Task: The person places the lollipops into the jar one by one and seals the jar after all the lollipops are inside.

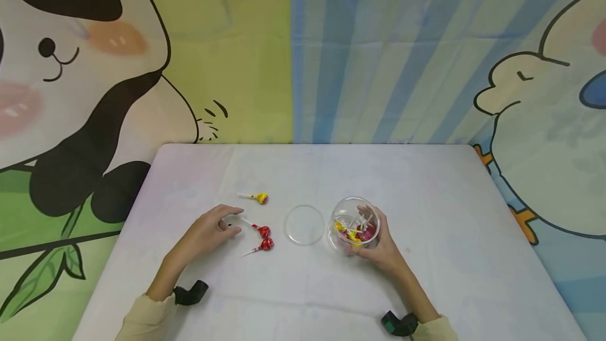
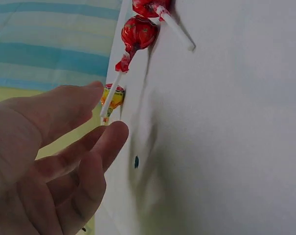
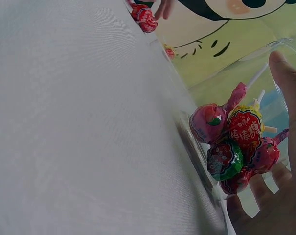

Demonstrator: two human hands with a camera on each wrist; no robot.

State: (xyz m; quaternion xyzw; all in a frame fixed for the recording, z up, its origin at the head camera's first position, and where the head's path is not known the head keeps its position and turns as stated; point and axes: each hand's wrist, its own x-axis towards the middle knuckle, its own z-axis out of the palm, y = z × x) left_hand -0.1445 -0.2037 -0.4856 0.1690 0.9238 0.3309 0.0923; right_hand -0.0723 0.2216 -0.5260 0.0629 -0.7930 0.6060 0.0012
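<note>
My left hand rests open on the white table, fingertips just short of the stick of a red lollipop. A second red lollipop lies right below it. A yellow lollipop lies farther back. In the left wrist view my left hand has thumb and fingers spread, holding nothing, with the red lollipop ahead and the yellow lollipop behind its stick. My right hand grips a clear jar from the right. Inside the jar lie several wrapped lollipops.
The jar's clear round lid lies flat between the red lollipops and the jar. Cartoon-printed cloth with a panda hangs behind the table and beside it. The table's far edge meets this backdrop.
</note>
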